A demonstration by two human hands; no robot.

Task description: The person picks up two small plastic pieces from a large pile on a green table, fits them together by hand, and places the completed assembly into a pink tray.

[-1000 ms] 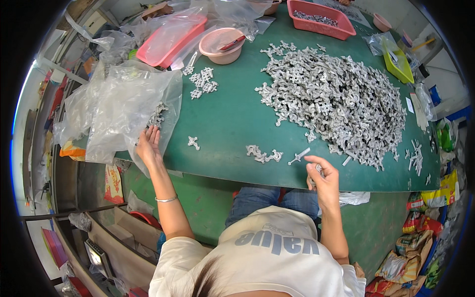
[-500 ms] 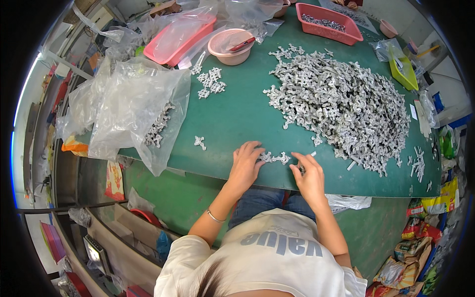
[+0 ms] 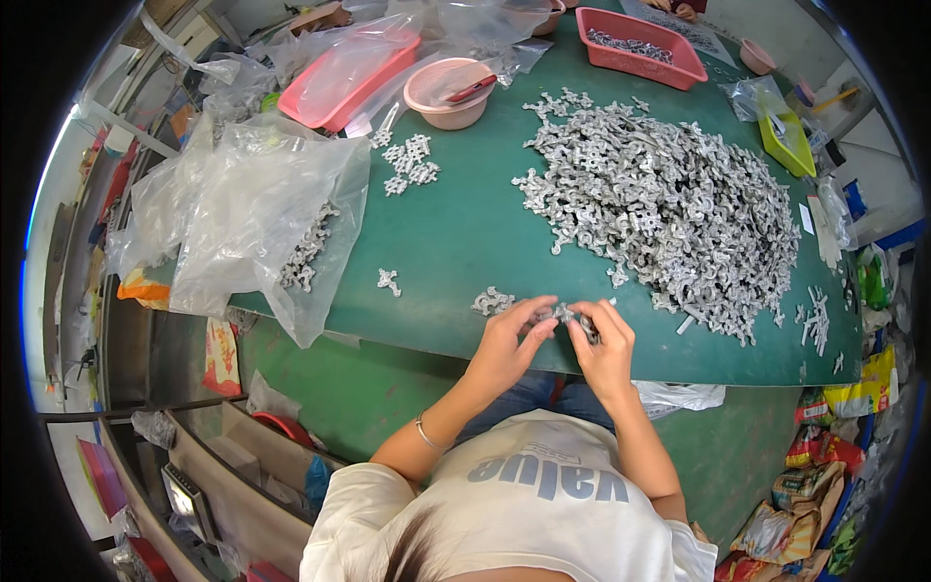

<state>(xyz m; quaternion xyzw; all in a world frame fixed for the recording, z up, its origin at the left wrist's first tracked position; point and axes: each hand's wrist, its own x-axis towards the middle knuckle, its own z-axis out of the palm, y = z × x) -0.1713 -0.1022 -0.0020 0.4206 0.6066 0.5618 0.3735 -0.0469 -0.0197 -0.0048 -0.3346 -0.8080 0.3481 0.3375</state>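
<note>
Between my fingertips, just above the front of the green table, is a small grey metal casting with knobbly arms. My left hand pinches it from the left, the fingers blurred a little. My right hand is curled with its thumb and forefinger at the casting's right side. A short pale tip and something greyish show among its fingers, mostly hidden. Left of my left hand lies a small group of castings. One single casting lies farther left. A large heap of castings spreads to the right.
Several castings lie near a pink bowl with a red-handled tool. A clear plastic bag with castings covers the left edge. Pink trays and a yellow-green tray stand farther back. Another person's hands show at the far edge.
My left hand has moved right, leaving castings behind on the table, and now meets my right hand at a casting. My right hand has stayed nearly in place.
</note>
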